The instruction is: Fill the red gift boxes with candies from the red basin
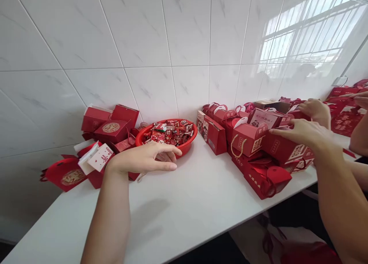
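Observation:
My left hand point(149, 156) hovers over the white table, just in front of a red plastic basin point(188, 145) heaped with wrapped candies point(169, 132). Its thumb and forefinger are apart, with nothing between them. At the right, my right hand point(304, 133) reaches over a pile of red gift boxes. Its fingers are stretched out across the top of a dark red box point(277, 147) and seem to touch it; the fingertips' far side is hidden. Beside that box stands a gift box with a gold rope handle point(247, 139).
More red boxes point(112, 131) are stacked at the left, one with a white card point(101, 156). A co-worker's hand point(316, 110) is among the boxes at the right, and another hand point(360, 99) shows at the edge. A tiled wall point(189, 37) backs the table point(186, 202).

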Motion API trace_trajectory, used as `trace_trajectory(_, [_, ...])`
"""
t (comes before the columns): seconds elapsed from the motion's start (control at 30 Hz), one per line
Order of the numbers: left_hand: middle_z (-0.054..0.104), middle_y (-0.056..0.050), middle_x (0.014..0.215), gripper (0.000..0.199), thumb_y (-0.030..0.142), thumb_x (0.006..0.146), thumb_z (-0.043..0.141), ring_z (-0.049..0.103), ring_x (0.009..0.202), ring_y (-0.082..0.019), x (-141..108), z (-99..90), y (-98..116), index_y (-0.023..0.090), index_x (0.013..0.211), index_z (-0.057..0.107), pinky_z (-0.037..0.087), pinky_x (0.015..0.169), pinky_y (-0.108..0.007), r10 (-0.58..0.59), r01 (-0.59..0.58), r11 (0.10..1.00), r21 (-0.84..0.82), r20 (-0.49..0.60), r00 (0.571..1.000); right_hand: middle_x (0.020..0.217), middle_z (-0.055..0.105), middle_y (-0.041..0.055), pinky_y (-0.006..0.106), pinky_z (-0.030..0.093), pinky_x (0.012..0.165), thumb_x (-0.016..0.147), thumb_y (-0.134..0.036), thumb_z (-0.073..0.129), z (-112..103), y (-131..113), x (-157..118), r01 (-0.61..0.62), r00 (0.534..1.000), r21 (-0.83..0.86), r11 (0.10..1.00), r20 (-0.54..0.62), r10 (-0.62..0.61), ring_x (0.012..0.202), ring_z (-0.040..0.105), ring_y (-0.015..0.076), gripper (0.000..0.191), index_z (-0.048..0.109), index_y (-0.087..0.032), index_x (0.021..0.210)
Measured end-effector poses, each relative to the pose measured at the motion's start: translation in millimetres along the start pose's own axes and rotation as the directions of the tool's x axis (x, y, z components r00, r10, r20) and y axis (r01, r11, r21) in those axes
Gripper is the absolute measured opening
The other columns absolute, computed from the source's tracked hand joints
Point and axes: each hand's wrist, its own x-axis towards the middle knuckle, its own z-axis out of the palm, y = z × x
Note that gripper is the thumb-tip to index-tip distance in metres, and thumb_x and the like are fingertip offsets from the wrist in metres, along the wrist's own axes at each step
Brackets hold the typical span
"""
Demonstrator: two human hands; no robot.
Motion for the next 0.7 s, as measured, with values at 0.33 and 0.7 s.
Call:
trace_trajectory(0.33, [0.074,-0.004,0.116,0.054,0.058,0.08,0.064,0.069,0.101,-0.024,10,-15.8,26,0.028,0.125,0.069,0.053,0.083,-0.026,-0.056,0.051,0.994,0.101,0.049,0.997,0.134,0.059,0.0274,0.052,0.048,0.092,0.088,-0.076,0.041,18,17,0,-0.067,0.995,0.054,0.996,-0.072,0.071,0.123,0.058,0.0448,0.08,0.055,-0.011,0.133])
trace_trajectory(0.7, [0.077,-0.004,0.095,0.049,0.055,0.065,0.078,0.069,0.091,-0.027,-7,-44.8,53,0.03,0.108,0.078,0.048,0.076,-0.029,-0.312,0.332,0.896,0.296,-0.115,0.943,0.15,0.048,0.0172,0.061,0.026,0.117,0.088,-0.049,0.038,66,18,11,0.611,0.68,0.001,0.792,-0.512,-0.524,0.149,0.03,0.0371,0.061,0.053,-0.018,0.138])
